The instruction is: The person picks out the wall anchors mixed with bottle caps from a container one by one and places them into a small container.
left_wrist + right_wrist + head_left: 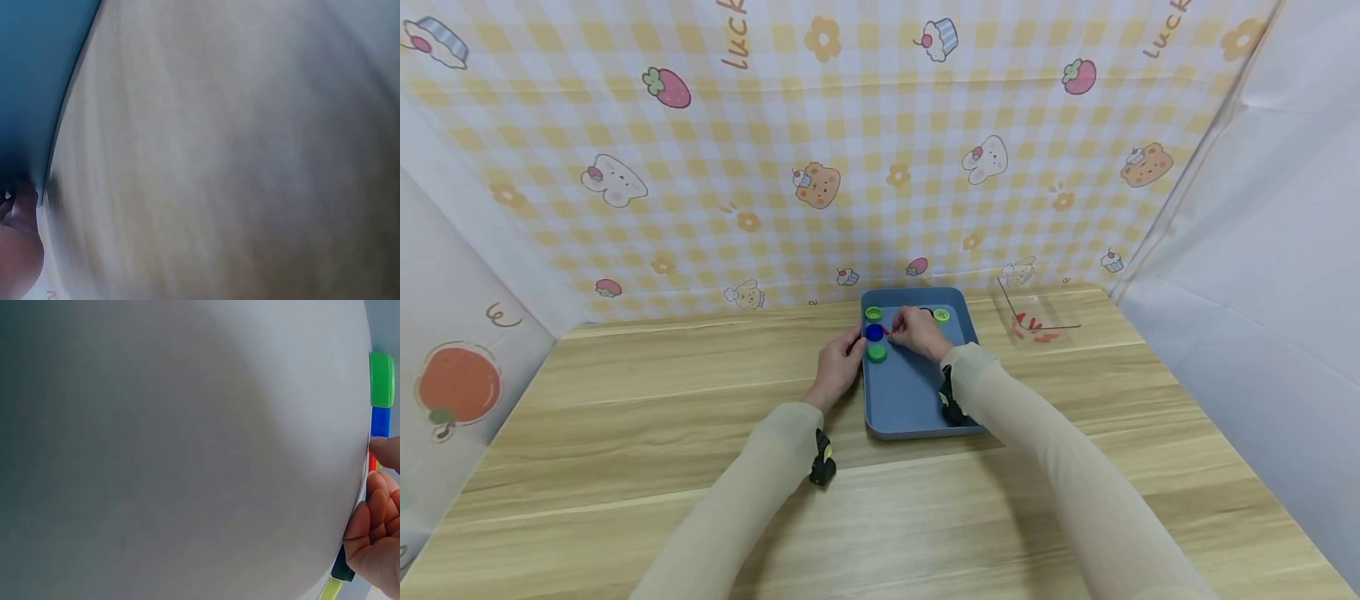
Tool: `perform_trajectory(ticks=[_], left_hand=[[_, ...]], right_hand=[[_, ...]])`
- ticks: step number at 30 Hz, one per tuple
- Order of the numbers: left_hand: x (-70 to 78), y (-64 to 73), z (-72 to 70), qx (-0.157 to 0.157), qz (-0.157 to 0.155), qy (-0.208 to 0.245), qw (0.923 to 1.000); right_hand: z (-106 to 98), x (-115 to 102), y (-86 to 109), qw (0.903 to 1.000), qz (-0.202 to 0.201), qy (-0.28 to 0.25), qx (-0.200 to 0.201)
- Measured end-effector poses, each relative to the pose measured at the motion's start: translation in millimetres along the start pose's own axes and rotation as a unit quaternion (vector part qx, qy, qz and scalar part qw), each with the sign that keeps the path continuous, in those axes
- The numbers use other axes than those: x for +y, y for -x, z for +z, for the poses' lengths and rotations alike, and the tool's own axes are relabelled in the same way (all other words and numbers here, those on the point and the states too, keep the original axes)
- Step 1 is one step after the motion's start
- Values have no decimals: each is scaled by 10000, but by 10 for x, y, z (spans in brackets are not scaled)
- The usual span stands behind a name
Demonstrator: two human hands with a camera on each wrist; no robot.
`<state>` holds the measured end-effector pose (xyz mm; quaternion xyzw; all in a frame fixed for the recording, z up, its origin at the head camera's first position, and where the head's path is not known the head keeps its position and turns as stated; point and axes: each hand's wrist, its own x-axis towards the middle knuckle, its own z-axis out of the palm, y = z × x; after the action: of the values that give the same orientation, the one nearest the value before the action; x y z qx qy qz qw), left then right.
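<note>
My left hand (838, 367) grips the left wall of a shallow blue-grey tray (906, 408); in the left wrist view its thumb (25, 209) lies against the tray's edge. Inside the tray, along the left side, a blue bottle cap (874, 332) sits between a light green cap (873, 314) and a green cap (877, 353). My right hand (919, 331) reaches over the tray and pinches a small red piece (372, 462) between thumb and fingertips, close beside the blue cap. The red piece is mostly hidden by the fingers.
Another light green cap (942, 315) and a partly hidden black cap (927, 312) lie at the tray's back right. To the tray's right, a clear box (1060, 310) holds several red pieces (1037, 333). A checked cloth (700, 167) hangs behind the wooden table (662, 392).
</note>
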<state>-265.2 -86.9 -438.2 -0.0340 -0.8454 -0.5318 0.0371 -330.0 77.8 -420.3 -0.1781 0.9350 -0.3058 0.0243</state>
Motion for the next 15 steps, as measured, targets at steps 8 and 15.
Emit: perform_trajectory(ticks=[8, 15], left_hand=[[3, 4, -2, 38, 43, -1, 10000], [-1, 2, 1, 42, -10, -2, 10000]], right_hand=[[-47, -14, 4, 10000, -17, 17, 6], [-123, -39, 17, 10000, -4, -24, 23]])
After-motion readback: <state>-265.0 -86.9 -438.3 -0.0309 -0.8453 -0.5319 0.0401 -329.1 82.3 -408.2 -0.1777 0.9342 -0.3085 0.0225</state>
